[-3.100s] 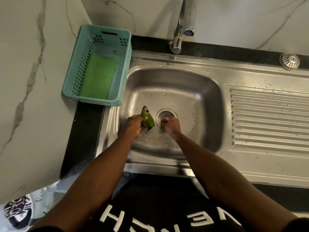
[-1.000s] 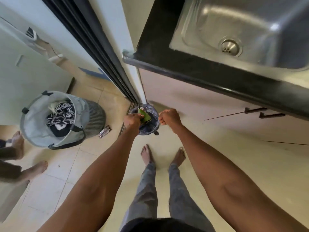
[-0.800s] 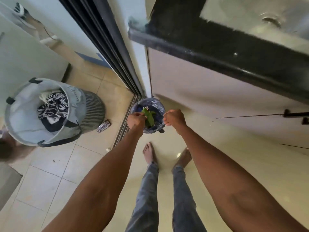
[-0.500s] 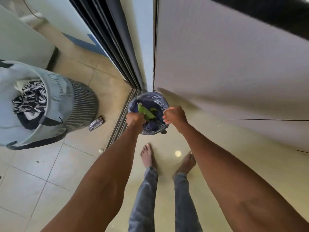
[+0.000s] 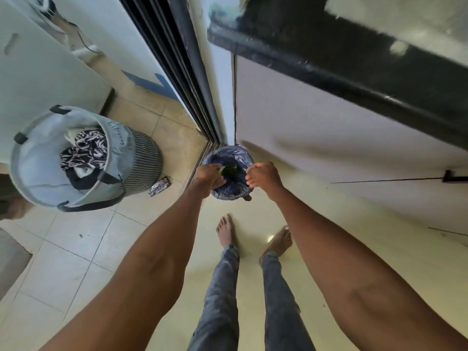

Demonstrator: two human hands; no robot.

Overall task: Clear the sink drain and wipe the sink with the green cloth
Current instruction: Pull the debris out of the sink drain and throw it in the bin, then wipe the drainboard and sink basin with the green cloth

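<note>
A small bin lined with a dark blue bag (image 5: 229,191) stands on the floor at the foot of the cabinet. My left hand (image 5: 209,176) hovers over its left rim, fingers closed on a green leaf (image 5: 229,171) that hangs blurred over the bin's opening. My right hand (image 5: 263,177) is over the right rim, fingers curled shut with nothing visible in them. A strip of the steel sink (image 5: 395,13) shows at the top right above the black counter edge (image 5: 329,64). The green cloth is out of view.
A grey laundry basket (image 5: 83,158) with clothes stands at the left, with a foil wrapper (image 5: 159,186) on the tiles beside it. My bare feet (image 5: 225,230) are just behind the bin. A dark sliding-door track (image 5: 177,72) runs into the corner. A cabinet handle (image 5: 455,176) sticks out at the right.
I carried the leaf from the sink drain down to the floor bin. Over the last half second the leaf has dropped lower over the bin's opening, and both hands stay at the rim.
</note>
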